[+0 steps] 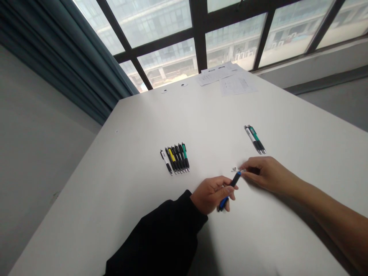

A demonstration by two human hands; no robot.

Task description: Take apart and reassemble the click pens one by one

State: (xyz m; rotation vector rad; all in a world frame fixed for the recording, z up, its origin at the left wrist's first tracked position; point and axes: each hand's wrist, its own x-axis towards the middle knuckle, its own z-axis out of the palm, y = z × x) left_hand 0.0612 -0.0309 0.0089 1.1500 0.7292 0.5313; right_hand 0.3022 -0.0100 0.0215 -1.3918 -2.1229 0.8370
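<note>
A blue-and-black pen point(235, 179) lies slantwise in my left hand point(212, 193), gripped between thumb and fingers. Its upper end shows a blue rim, with no silver tip like the other pens have. Just right of that end, my right hand point(263, 173) has its thumb and forefinger pinched together low over the table. Whatever is between those fingertips is too small to make out. Small pale and silvery pieces point(234, 169) lie beside the right fingertips; their kind is unclear.
Left of my hands, several pens lie in a row, among them a white pen point(166, 162), a yellow pen point(171, 155) and a green pen point(184, 151). Two more pens point(255, 139) lie at the right. Printed papers point(238, 83) rest at the white table's point(138, 126) far edge, by the window.
</note>
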